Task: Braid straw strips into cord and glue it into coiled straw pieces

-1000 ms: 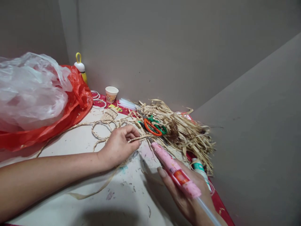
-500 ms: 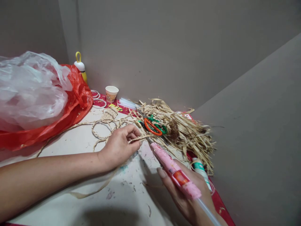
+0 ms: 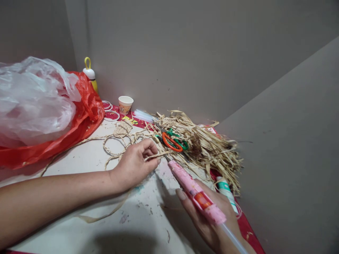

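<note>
My left hand (image 3: 137,164) pinches a twisted straw cord (image 3: 157,155) between thumb and fingers, its end pointing right. In my right hand (image 3: 209,215) is a pink glue gun (image 3: 196,192) with a clear glue stick (image 3: 233,238) out of its back. The gun's metal nozzle (image 3: 167,158) is close to the cord's end; whether they touch I cannot tell. More cord lies in loops (image 3: 113,146) behind my left hand. Scissors with orange handles (image 3: 172,142) and a green-handled pair (image 3: 184,144) rest just beyond the nozzle.
A bundle of dry straw (image 3: 212,150) covers the back right. White and red plastic bags (image 3: 90,113) fill the left side. Along the back stand a paper cup (image 3: 125,105), clear glue sticks (image 3: 143,115), white rings (image 3: 111,115) and a yellow bottle (image 3: 90,74). A white-and-green roll (image 3: 226,192) lies at right.
The glue gun has shifted very slightly to the left, its nozzle nearer the cord's end. My left hand stays in place with the cord.
</note>
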{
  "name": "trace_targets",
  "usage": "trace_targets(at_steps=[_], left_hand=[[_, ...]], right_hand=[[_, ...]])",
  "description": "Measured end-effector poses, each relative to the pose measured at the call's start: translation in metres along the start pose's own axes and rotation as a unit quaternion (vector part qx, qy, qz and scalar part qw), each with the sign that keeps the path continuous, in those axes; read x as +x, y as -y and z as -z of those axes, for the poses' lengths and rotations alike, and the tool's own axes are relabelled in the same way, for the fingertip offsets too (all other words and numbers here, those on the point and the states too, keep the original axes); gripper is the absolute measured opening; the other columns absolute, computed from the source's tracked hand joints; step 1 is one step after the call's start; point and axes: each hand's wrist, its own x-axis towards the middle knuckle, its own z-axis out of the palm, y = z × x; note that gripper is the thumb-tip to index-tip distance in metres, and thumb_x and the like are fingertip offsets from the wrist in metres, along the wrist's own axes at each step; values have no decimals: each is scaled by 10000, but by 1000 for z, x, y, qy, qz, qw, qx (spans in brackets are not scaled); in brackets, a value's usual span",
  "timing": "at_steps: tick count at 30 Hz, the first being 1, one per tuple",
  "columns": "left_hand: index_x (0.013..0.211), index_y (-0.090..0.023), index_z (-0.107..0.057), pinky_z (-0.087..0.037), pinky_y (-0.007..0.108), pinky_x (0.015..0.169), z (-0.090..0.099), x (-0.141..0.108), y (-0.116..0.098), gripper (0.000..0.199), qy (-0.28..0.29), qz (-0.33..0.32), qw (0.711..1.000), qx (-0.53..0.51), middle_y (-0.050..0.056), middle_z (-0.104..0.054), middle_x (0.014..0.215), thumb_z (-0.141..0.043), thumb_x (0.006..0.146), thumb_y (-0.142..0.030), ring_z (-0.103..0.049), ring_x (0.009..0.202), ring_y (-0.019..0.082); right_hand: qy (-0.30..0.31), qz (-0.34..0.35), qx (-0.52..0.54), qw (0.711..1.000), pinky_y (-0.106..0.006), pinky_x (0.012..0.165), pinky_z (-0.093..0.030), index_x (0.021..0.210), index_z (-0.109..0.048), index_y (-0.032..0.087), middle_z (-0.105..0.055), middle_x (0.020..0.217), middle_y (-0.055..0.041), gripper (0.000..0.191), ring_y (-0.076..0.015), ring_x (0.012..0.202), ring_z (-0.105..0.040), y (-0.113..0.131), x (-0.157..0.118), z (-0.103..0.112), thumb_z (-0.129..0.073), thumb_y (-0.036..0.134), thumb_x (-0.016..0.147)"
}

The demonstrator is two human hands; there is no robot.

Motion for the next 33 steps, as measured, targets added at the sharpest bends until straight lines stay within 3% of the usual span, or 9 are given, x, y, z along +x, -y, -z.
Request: trace_targets(at_steps=[4,13,23,30,33], left_hand=[[746,-185,-489,-383,225,615,-1,-1,0,123,3,-3,1000,-3,-50,-491,671,-575,714,-103,-471,636,96],[751,-185,-489,-378,224,612,0,0,3,117,2,6,1000,0,-50,-491,667,-591,728,-134,-465,629,92],[766,-167,-527,-399,212,592,-1,-1,-2,145,36,38,992,-114,-39,-526,692,-663,716,-173,-483,621,82],[713,-155,-564,-398,202,576,1,-1,-2,103,15,0,999,-51,-44,-525,659,-663,735,-175,-457,584,66],[717,-154,-582,-415,206,562,1,0,-3,87,20,26,995,-96,-35,-557,649,-664,730,-176,-491,569,70]], right_hand=[[53,40,-4,998,-224,432,-412,849,-647,199,-615,571,-15,206,-144,440,-586,-1,3,5,-504,338,902],[55,49,4,997,-223,412,-396,707,-555,205,-571,541,-2,223,-131,420,-549,0,4,7,-509,316,895],[52,31,11,998,-223,415,-428,814,-619,191,-648,611,-30,179,-148,482,-614,0,4,7,-517,316,891],[42,7,20,999,-233,433,-454,828,-666,217,-642,591,-29,229,-161,485,-620,3,2,5,-504,365,893],[13,-20,24,999,-237,438,-470,872,-694,245,-667,616,-42,256,-186,551,-658,3,0,3,-500,410,885]])
